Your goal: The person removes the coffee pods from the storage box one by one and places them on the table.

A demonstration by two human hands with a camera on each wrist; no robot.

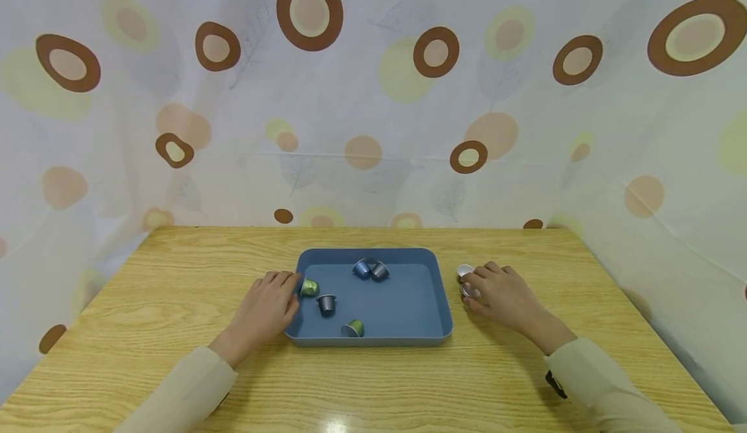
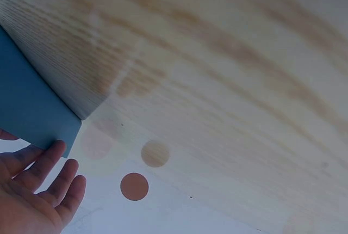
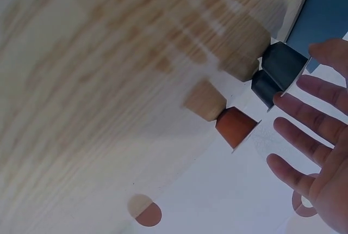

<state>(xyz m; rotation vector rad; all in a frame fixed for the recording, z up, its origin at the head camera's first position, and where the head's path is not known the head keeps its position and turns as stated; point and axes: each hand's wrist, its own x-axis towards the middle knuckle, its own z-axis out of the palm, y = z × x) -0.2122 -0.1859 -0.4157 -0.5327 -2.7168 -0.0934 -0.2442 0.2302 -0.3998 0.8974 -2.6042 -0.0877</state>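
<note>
Shallow blue rectangular tray, left hand at its rim, fingers loosely spread. Right hand, fingers apart too, partly hides dark and orange foil-lidded cup-shaped capsules beside the tray; any lettering's too tiny to read tbh.

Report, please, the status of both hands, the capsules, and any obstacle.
Left hand at tray's left edge. Right hand by three capsules on table, fingers apart. Five capsules visible inside tray. Tray's right wall between both groups.

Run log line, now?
left hand at left rim of blue rectangular tray | right hand at two dark cup-shaped capsules beside tray | in tray: five blue/grey/green metallic capsules
</note>
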